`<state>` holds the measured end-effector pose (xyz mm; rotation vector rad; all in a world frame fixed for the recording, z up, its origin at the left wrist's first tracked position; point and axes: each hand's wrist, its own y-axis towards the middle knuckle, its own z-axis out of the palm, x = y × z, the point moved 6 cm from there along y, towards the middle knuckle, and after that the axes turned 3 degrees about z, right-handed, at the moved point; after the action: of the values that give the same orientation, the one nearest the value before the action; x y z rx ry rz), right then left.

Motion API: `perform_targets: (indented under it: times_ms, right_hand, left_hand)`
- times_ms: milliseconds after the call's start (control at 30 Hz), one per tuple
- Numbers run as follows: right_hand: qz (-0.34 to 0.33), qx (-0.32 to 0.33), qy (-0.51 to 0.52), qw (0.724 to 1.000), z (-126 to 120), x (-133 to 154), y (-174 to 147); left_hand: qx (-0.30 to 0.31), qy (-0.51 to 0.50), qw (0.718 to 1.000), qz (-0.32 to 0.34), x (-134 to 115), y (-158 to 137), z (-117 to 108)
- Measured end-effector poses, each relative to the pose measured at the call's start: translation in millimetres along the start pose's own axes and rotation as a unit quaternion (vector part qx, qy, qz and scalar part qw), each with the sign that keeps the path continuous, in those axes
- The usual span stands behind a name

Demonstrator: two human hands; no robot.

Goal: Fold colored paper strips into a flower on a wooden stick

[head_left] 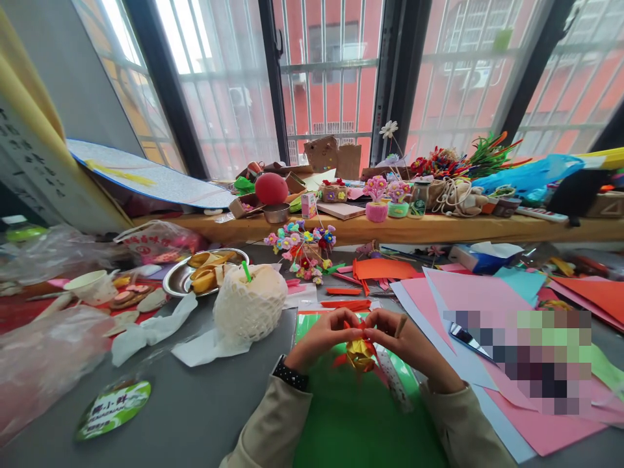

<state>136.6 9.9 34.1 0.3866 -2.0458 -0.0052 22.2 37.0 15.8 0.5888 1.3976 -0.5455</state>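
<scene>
Both my hands meet above a green mat and pinch a small red and gold folded paper piece. The fingertips of my left hand close on its upper left side. On the upper right side, the thumb and fingers of my right hand are pressed together, a ring on one finger. Gold folds hang below the fingertips, with red points sticking out at the sides. A pale, patterned strip lies on the mat beside the right hand. Red folded paper strips lie just beyond the hands.
A coconut in white netting with a green straw stands left, before a metal bowl of banana peels. Pink paper sheets spread at right, with a phone on them. Craft flowers stand behind; a cluttered wooden sill runs along the window.
</scene>
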Motion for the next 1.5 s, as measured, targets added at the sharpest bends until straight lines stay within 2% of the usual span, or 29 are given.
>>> perform_targets:
  times_ms: [200,800,1033,1500]
  right_hand:
    - [0.008,0.01,-0.002,1.0,4.6,-1.4,2.0]
    - [0.005,0.01,0.007,1.0,7.0,-3.1,2.9]
    - [0.003,0.004,0.007,1.0,5.5,-1.8,2.3]
    - [0.005,0.007,-0.007,1.0,4.8,2.7,0.6]
  left_hand:
    - [-0.004,0.02,0.999,-0.029,2.8,0.2,-2.4]
    - [0.009,0.026,0.999,-0.045,4.3,-1.2,-0.3]
    - [-0.001,0.046,0.998,-0.033,3.7,0.2,-2.3]
    - [-0.001,0.016,0.999,-0.028,4.1,2.3,-4.1]
